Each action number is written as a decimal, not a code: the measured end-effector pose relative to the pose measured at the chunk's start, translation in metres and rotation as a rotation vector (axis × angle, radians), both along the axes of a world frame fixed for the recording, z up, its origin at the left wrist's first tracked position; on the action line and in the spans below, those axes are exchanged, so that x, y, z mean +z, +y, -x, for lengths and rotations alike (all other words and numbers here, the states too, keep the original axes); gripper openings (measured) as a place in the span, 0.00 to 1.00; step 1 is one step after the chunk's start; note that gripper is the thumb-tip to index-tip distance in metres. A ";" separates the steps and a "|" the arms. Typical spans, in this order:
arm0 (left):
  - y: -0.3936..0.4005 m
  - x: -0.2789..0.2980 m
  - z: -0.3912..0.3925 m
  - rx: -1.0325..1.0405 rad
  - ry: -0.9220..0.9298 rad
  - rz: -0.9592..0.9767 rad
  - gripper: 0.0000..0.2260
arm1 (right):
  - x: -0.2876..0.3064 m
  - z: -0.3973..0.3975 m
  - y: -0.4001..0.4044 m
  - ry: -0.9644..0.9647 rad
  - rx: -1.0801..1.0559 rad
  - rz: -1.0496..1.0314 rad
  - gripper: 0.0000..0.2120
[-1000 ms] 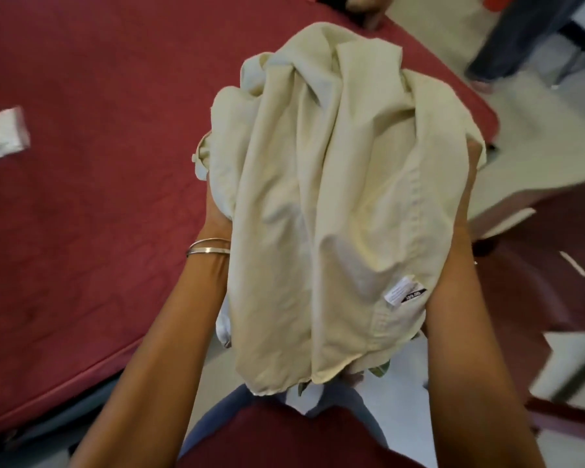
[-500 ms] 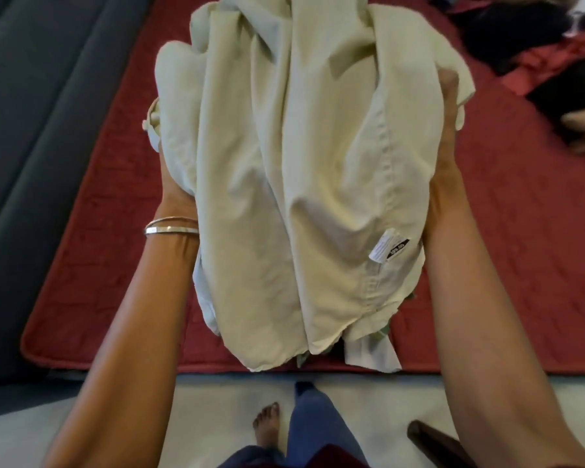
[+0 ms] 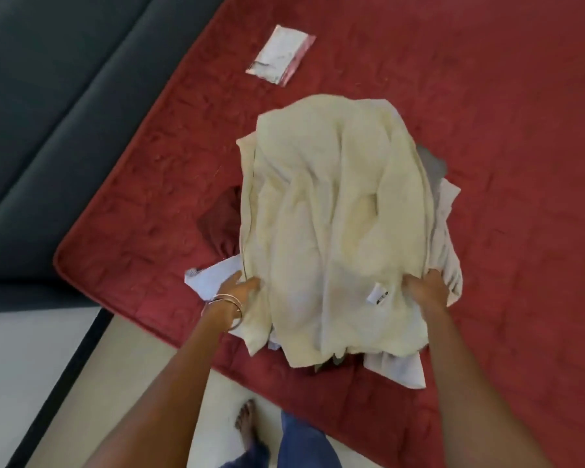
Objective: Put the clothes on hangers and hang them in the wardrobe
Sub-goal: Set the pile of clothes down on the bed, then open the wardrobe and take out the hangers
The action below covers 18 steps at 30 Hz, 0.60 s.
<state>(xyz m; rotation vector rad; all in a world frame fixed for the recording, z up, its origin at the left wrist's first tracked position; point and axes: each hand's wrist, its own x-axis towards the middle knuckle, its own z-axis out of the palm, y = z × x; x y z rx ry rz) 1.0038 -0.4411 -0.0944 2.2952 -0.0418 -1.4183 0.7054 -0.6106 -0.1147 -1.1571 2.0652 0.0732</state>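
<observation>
Clothes pile [image 3: 338, 224] on mattress [image 3: 504, 163] — between both grips.

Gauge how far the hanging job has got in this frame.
Done: nothing shows as hung; no hanger or wardrobe is in view. In hand: the left hand and right hand are at the clothes pile on the red mattress. Left: every garment.

Cream garment [image 3: 335, 211] (red quilted mattress [image 3: 504, 163])
</observation>
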 end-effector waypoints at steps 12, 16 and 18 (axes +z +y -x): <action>0.028 -0.004 0.000 -0.204 0.029 0.019 0.30 | 0.007 -0.033 0.033 0.212 0.121 0.053 0.26; 0.047 0.002 -0.008 -0.132 0.004 0.066 0.22 | 0.027 -0.055 0.054 0.102 0.197 0.264 0.26; 0.057 0.007 -0.010 -0.107 0.011 0.105 0.19 | 0.040 -0.069 0.068 0.030 0.218 0.331 0.25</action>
